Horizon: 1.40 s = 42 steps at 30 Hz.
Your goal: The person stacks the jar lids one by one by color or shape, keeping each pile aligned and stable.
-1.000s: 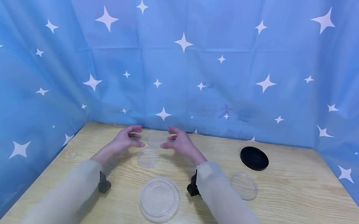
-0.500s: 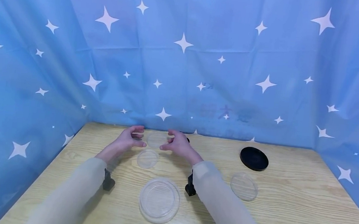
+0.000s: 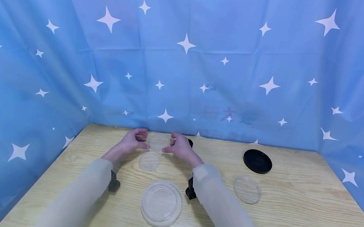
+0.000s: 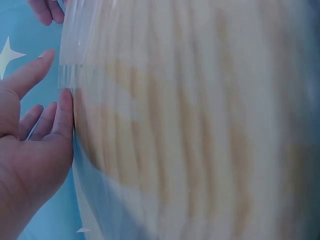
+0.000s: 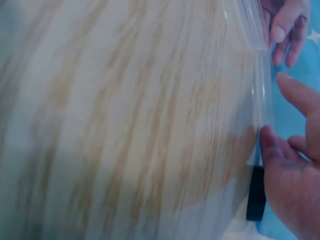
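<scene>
A clear round dish (image 3: pixel 159 142) lies at the far side of the table between the two hands. My left hand (image 3: pixel 132 140) is at its left edge, thumb and fingers spread apart and bent. On the opposite side is my right hand (image 3: pixel 179 146), its thumb close to the dish's right edge; contact cannot be told for either hand. Just nearer is a smaller clear dish (image 3: pixel 149 161). Clear, ridged plastic edges (image 4: pixel 80 30) show beyond the fingers in the left wrist view. Similar clear rims (image 5: pixel 245 25) appear in the right wrist view.
A larger clear dish (image 3: pixel 161 203) lies in front, between the forearms. To the right are a black round dish (image 3: pixel 258 161) and another clear dish (image 3: pixel 247 189). A black object (image 3: pixel 190 143) peeks out behind the right hand. A blue star-patterned curtain (image 3: pixel 186 73) borders the table.
My left hand has shifted slightly right, and both forearms have drawn inward. The black object behind the right hand has come into view. The dishes lie where they were.
</scene>
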Motion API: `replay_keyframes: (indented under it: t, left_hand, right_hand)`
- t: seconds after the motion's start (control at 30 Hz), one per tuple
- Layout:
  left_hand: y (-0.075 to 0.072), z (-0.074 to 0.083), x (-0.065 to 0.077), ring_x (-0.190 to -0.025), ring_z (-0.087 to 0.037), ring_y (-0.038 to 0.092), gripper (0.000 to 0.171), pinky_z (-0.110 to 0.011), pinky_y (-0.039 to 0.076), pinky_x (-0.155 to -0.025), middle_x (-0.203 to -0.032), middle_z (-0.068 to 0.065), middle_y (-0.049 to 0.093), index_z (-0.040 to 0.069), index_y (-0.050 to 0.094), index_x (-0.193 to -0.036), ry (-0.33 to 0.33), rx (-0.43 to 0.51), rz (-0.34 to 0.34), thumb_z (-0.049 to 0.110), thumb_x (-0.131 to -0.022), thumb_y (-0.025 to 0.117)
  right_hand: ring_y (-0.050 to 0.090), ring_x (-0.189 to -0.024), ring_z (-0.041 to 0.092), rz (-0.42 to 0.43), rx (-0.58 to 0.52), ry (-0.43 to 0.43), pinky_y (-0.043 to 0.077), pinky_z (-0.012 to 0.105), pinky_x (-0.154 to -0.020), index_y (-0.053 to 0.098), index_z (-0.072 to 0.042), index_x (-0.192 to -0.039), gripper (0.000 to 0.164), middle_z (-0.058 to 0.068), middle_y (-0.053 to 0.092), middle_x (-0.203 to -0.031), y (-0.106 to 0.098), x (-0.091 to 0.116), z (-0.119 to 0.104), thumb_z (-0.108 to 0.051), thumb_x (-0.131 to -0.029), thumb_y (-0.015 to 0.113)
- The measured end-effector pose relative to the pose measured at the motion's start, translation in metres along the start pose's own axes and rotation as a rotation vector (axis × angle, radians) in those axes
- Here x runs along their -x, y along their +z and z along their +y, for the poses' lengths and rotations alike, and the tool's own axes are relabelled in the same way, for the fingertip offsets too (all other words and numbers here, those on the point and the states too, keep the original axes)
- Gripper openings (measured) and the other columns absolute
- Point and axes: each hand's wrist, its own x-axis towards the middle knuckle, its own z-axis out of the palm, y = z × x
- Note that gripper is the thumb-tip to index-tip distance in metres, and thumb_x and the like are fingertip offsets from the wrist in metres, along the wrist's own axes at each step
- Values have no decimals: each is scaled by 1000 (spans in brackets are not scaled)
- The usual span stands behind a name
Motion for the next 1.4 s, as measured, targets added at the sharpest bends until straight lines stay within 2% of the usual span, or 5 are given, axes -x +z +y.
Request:
replay_keyframes:
  t: [0.5,0.67,0.93,1.23,1.4]
  left_hand:
    - [-1,1,-3,-130,-45,50,79,-46,45,-109,-143,-32,49,-13,36,-150,-2,-11,-13,-7,-83,78]
    - [-2,-1,-4,-128,-42,50,78,-42,46,-106,-142,-30,50,-13,39,-149,-15,-35,-15,-8,-82,78]
    - [-2,-1,-7,-123,-37,53,76,-37,48,-102,-137,-26,53,-10,44,-147,-31,-66,-26,-9,-80,79]
    - [-1,2,-8,-115,-30,55,71,-27,50,-90,-128,-22,57,-11,49,-144,-42,-71,-46,-8,-79,80]
    - [-3,1,-7,-110,-28,54,68,-22,48,-84,-120,-19,59,-12,52,-140,-43,-60,-58,-8,-79,80]
  right_hand:
    - [61,-120,31,27,64,-31,53,39,-98,43,7,-150,80,21,59,-136,13,-6,-3,-12,-85,85]
    - [61,-119,29,22,103,-47,51,39,-101,43,8,-150,79,19,62,-130,16,-7,-5,-12,-86,84]
    - [60,-120,29,27,84,-43,51,38,-101,46,8,-148,73,19,60,-136,16,-11,-1,-7,-86,81]
    - [60,-105,22,22,96,-47,52,34,-96,54,9,-140,65,13,66,-114,15,-14,2,-6,-84,83]
    - [50,-84,17,6,104,-73,45,28,-78,62,10,-115,40,5,55,-90,15,-14,1,-5,-84,82]
